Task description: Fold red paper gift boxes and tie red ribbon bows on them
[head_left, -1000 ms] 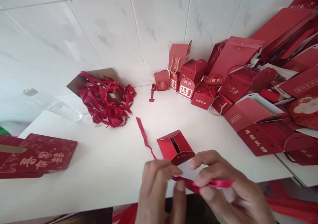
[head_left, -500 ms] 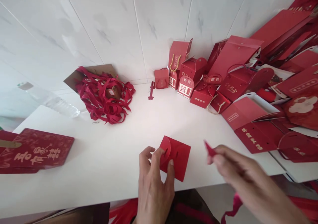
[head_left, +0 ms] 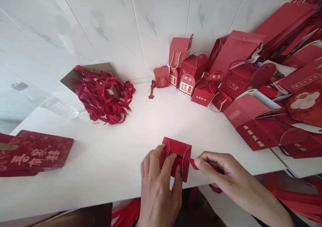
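Observation:
Near the front edge of the white table stands a small red gift box [head_left: 179,147], its top flaps parted over a dark gap. My left hand [head_left: 161,183] grips the box from the left and front, with fingertips over its top opening. Pinched in my right hand [head_left: 221,170] is a red ribbon [head_left: 192,162], its pointed end at the box's right flap. Whether that tip has passed through the flap's slot I cannot tell. More ribbon hangs below the table edge under my right hand.
A brown carton [head_left: 65,80] spilling tangled red ribbon [head_left: 105,99] lies at the back left, beside a clear bottle [head_left: 57,106]. Printed red bags [head_left: 40,155] lie at left. Several finished-looking boxes [head_left: 205,93] crowd the back and right. A small red tag [head_left: 151,92] lies near the wall.
My right hand has moved left, bringing the ribbon's tip to the box's flap. The box's flaps have lifted and parted, with my left fingers now over the opening.

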{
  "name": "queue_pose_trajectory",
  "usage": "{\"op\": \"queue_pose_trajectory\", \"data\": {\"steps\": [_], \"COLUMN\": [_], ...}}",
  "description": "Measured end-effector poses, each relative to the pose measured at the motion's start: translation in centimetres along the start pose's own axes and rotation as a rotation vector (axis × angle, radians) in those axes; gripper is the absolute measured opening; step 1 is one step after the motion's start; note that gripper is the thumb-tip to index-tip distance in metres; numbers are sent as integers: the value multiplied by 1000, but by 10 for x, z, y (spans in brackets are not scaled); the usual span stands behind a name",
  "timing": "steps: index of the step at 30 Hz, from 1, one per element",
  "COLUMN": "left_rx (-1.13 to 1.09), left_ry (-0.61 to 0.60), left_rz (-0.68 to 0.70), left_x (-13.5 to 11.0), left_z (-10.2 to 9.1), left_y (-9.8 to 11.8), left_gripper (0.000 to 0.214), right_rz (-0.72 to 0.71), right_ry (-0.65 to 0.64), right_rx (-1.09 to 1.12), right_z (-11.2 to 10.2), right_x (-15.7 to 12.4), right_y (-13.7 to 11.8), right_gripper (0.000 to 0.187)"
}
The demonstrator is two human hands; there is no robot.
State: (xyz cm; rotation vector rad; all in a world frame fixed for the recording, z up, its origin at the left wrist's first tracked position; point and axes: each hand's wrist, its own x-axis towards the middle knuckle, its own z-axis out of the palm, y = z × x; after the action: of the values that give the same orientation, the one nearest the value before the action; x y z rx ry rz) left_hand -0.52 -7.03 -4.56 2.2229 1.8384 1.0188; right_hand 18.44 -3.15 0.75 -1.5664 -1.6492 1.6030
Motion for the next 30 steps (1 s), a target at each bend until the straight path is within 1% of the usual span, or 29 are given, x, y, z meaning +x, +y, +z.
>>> {"op": "queue_pose_trajectory", "data": {"steps": [3,5,7,8,14,18,22,25,28,30], "left_rx": [-34,-49,-49,-49,-85,-118,-180,-242,-346,-411], "left_ry": [25,33,33,29,-11,-7,-10,-25,-59,-59], "left_rz": [-65,-81,-73,-65,28,25,3,-61,-188,-264], "left_x": [-3,-3,-2,-2,3,6,9,11,12,13], "left_z": [3,3,2,1,-3,-1,-1,-1,1,2], "left_y": [5,9,10,10,4,2,5,9,13,15], "left_gripper": [24,31,41,42,34,33,30,26,19,16], "right_rz": [11,-6,-26,-33,-25,-11,-20,-47,-40,-43], "right_ry": [-20,-13,-3,2,49,39,18,1,-12,-5], "right_rx": [10,10,0,-8,-87,-91,-56,-48,-61,-64], "right_z": [-1,0,1,1,0,-1,1,4,6,6], "right_x": [0,1,3,3,5,4,9,13,14,13], "right_y": [2,3,4,4,-1,-4,-2,3,5,5], "right_gripper": [38,39,40,40,38,37,36,36,41,44]}}
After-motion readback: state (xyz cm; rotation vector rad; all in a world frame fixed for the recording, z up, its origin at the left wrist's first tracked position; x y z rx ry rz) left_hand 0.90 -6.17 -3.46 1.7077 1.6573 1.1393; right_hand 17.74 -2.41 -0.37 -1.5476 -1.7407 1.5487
